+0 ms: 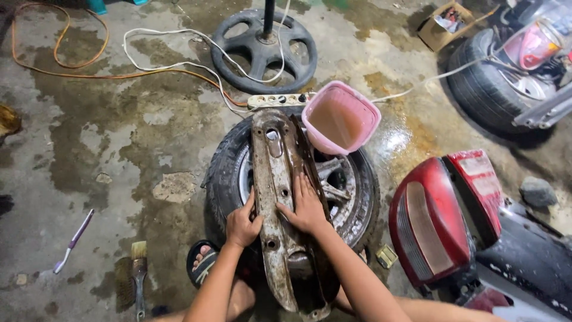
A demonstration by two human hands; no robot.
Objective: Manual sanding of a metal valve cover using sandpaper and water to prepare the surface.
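I note the rusty metal cover (280,197) lying lengthwise across the tyre (226,173), long axis running away from me, left hand (241,225) curled over its left edge, right hand (307,209) pressed flat, fingers spread, on its middle.

A long metal cover (280,197) lies lengthwise across a wheel (351,197) that lies flat on the floor (89,149), with both hands on the cover's near half, the left hand (241,223) at its left edge and the right hand (307,209) on top. A tub of water (341,119) rests on the wheel's far right rim, with a power strip (277,100) and fan base (264,50) behind. A toothbrush (72,240) and paintbrush (139,277) lie to the left, a motorbike tail (444,220) to the right.
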